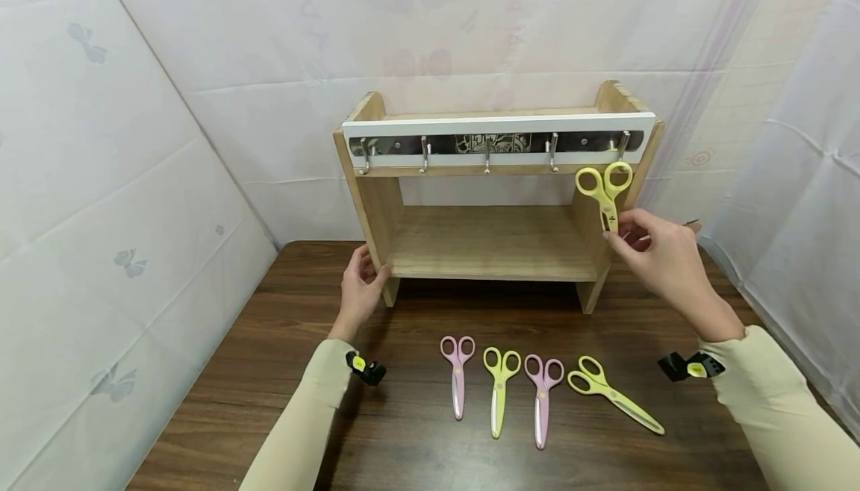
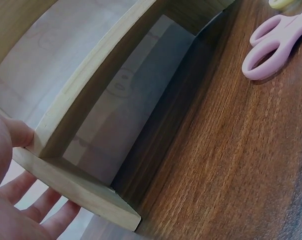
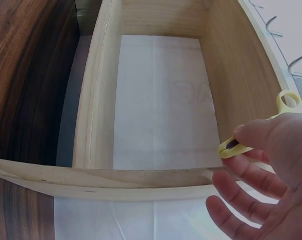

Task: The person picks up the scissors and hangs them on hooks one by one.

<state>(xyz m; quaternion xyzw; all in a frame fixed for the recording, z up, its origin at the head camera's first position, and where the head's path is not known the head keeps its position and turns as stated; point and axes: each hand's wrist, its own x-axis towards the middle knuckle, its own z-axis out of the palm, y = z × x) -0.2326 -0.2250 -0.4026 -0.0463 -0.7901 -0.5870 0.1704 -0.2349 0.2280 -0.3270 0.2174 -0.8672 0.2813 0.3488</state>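
My right hand (image 1: 667, 252) pinches a pair of yellow scissors (image 1: 608, 203) by the blade end, thumb on one side and fingers on the other. The finger loops point up, just below the rightmost hook (image 1: 623, 146) of the hook rail (image 1: 430, 127). In the right wrist view, the other fingers spread near the shelf's side panel (image 3: 141, 179). My left hand (image 1: 359, 293) grips the lower left side of the wooden shelf (image 1: 484, 233). In the left wrist view its thumb (image 2: 18, 132) presses near the panel's edge, with the fingers around the outer side.
On the dark wooden table (image 1: 269, 371) before the shelf lie pink scissors (image 1: 458, 371), yellow scissors (image 1: 499, 386), more pink scissors (image 1: 542, 398) and a slanted yellow pair (image 1: 618, 395). Several metal hooks line the rail. White cloth (image 1: 235, 36) hangs behind and at both sides.
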